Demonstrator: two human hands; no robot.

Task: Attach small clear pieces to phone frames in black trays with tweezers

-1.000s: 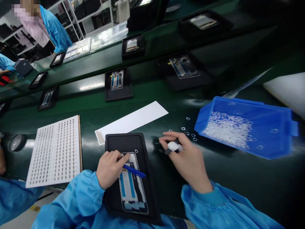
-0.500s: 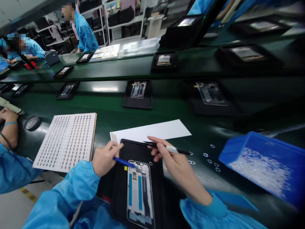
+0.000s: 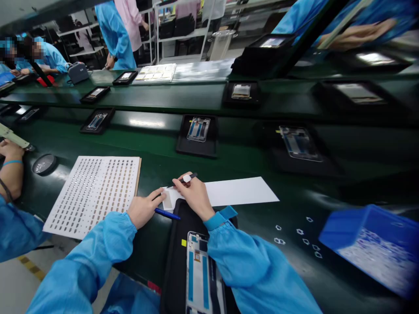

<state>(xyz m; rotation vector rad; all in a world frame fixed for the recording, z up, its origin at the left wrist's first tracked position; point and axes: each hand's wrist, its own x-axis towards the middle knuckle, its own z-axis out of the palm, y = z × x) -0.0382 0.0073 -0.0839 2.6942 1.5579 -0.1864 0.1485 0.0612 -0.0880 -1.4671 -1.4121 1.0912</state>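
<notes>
My left hand [image 3: 145,210] is closed around a blue pen-like stick [image 3: 166,213], which points right over the edge of a black tray [image 3: 173,266]. My right hand [image 3: 194,196] grips black tweezers [image 3: 193,175] with a white wrap. Their tips reach left to the fingertips of my left hand; whether anything is pinched there is too small to tell. In the tray lies an opened phone frame [image 3: 198,279] with blue strips, its right side partly hidden by my right sleeve. Beneath my right hand, a white paper strip [image 3: 242,192] lies beyond the tray.
A white perforated sheet [image 3: 94,192] lies at left beside a round dish [image 3: 44,164]. At right, small outlined pieces [image 3: 306,241] lie near a blue bin [image 3: 347,222] full of similar bits. Trays with phone frames [image 3: 198,129] line the bench. A co-worker's arm [image 3: 13,170] is at far left.
My right hand has swung left and away from me with the tweezers, from above the phone frame to beside my left hand. My left hand still holds the blue stick, its tip now off the frame.
</notes>
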